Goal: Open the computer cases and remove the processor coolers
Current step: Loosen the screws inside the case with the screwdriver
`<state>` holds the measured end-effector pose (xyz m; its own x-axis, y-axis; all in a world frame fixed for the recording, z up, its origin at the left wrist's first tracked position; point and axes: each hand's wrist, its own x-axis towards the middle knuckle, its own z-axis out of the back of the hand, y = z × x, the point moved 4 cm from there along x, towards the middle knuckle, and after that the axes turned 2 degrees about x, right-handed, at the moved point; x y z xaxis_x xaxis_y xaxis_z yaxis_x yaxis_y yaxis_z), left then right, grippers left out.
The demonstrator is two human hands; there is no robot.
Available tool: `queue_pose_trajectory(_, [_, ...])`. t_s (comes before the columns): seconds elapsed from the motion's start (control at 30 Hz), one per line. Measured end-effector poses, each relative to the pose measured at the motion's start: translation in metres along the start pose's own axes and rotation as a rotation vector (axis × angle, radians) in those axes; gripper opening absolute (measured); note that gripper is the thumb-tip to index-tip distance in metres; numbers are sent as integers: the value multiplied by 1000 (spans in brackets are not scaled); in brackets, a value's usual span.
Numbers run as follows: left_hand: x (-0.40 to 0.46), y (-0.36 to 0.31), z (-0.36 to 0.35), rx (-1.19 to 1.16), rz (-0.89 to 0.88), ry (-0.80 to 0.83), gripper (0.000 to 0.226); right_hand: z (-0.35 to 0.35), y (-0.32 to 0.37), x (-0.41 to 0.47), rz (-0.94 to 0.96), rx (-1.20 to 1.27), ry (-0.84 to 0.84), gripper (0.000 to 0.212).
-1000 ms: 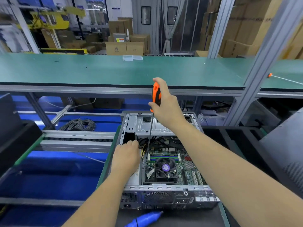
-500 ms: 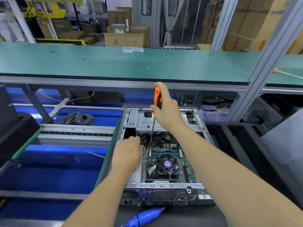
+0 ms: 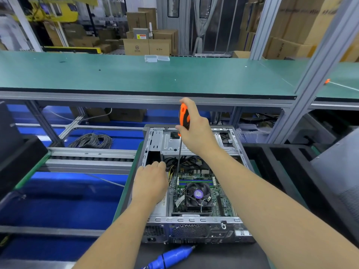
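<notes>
Computer case (image 3: 194,220): grey metal desktop chassis, lying flat at lower centre of frame, side panel off, interior exposed. Perforated rear panel with ports faces the bottom edge of the frame.

Drive cage (image 3: 171,142): bare silver sheet metal, spans the far end of the case.

Motherboard (image 3: 221,202): green, in the near right part of the interior; memory slots run across it just beyond the cooler.

Processor cooler (image 3: 198,197): black square-framed fan with purple hub label, seated flat on the motherboard, thin wires leading off its near side.

Cable bundle (image 3: 186,162): black and yellow leads, between cage and board.
</notes>
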<state>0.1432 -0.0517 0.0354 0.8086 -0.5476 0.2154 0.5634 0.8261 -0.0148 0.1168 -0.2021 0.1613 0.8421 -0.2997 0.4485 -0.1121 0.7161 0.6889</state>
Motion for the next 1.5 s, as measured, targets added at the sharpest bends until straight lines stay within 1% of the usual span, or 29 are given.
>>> queue_pose_trajectory(0.43, [-1,0,0,0,13,-2,16,-1,3,1,4,0,-23,70])
queue_pose_trajectory(1.1, [-1,-1,3,-18,21,21,15,0,2,-2,28,9,-2,71])
queue_pose_trajectory(1.17, [-1,-1,4,-10,25,19,15,0,2,-2,24,11,14,68])
queue_pose_trajectory(1.2, [-1,-1,4,-6,26,18,15,0,3,-2,35,5,30,63])
queue_pose_trajectory(1.27, [-1,-1,4,1,26,18,15,2,14,1,103,-69,45,42])
queue_pose_trajectory(1.3, [-1,-1,4,3,26,17,15,3,22,4,142,-155,29,30])
queue_pose_trajectory(1.33, [-1,-1,3,3,25,15,15,4,30,9,168,-262,6,28])
queue_pose_trajectory(1.43, [-2,-1,3,-10,23,6,16,6,52,29,142,-624,13,45])
queue_pose_trajectory(1.5, [-2,-1,3,-17,22,7,15,5,62,41,134,-824,98,46])
